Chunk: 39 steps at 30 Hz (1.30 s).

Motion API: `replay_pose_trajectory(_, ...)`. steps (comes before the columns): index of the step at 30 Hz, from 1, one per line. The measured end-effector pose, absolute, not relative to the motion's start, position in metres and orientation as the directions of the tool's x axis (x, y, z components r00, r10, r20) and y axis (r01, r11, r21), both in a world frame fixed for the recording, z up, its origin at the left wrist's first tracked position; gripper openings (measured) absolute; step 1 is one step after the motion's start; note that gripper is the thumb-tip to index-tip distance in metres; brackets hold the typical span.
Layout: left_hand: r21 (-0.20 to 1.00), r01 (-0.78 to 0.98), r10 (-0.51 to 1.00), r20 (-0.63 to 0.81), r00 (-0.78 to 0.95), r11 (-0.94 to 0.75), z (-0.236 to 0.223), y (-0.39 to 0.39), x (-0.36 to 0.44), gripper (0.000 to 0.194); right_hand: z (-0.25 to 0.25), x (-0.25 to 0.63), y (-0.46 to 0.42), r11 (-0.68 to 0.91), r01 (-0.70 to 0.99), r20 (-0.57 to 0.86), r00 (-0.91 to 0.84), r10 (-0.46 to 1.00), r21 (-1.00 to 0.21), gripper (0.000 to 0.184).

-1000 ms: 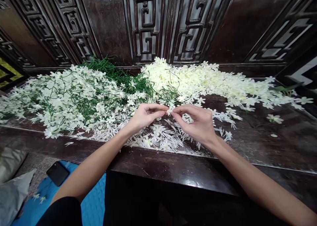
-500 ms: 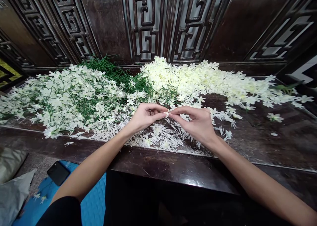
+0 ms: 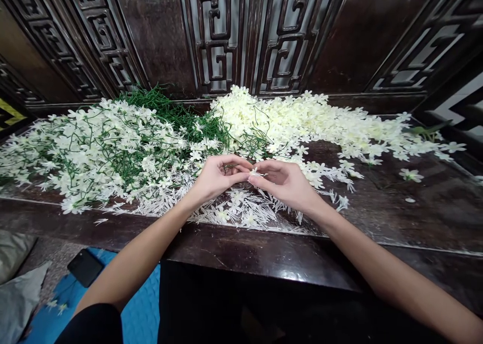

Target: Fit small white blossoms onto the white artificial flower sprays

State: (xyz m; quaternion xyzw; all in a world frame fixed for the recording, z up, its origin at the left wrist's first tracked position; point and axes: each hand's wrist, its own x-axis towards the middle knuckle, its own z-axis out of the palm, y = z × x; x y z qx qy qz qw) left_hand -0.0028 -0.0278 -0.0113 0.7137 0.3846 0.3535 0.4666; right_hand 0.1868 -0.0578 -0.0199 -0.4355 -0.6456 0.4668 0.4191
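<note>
My left hand [image 3: 219,177] and my right hand [image 3: 285,183] meet fingertip to fingertip over the dark wooden bench [image 3: 245,253]. Both pinch one small white artificial flower [image 3: 256,172] between them. Under my hands lies a scatter of thin white flower pieces [image 3: 241,210]. A heap of white flowers on green stems [image 3: 113,150] spreads to the left. A heap of loose cream flowers [image 3: 302,120] spreads to the right.
A carved dark wooden backrest [image 3: 226,37] rises behind the heaps. Single flowers [image 3: 411,174] lie on the bench at the right. On the floor at the lower left are a blue mat [image 3: 139,309], a black phone [image 3: 85,267] and grey cushions [image 3: 18,283].
My right hand has moved slightly left and down, its fingers closing toward the left hand's fingertips. The view has shifted a little to the right.
</note>
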Motion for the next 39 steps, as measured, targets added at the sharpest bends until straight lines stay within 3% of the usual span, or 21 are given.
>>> replay_pose_trajectory(7, 0.931, 0.236, 0.875, 0.145, 0.463, -0.279, -0.0109, -0.0269, 0.0001, 0.017, -0.023, 0.1898, -0.0558, 0.199, 0.185, 0.15, -0.252, 0.956, -0.962, 0.019)
replay_pose_trajectory(11, 0.956, 0.214, 0.897, 0.09, 0.432, -0.2, -0.01, -0.0272, -0.0002, 0.019, -0.0244, 0.1917, -0.0538, 0.185, 0.17, 0.149, -0.204, 0.967, -0.968, 0.015)
replay_pose_trajectory(24, 0.982, 0.131, 0.896, 0.068, 0.438, -0.139, -0.0114, -0.0262, 0.0023, 0.016, -0.0216, 0.1928, -0.0558, 0.323, 0.14, 0.297, -0.179, 0.938, -0.936, 0.006)
replay_pose_trajectory(39, 0.927, 0.254, 0.848, 0.109, 0.518, -0.275, -0.0151, -0.0324, 0.0029, 0.019, -0.0215, 0.1893, -0.0599, 0.293, 0.18, 0.252, -0.221, 0.942, -0.939, 0.007)
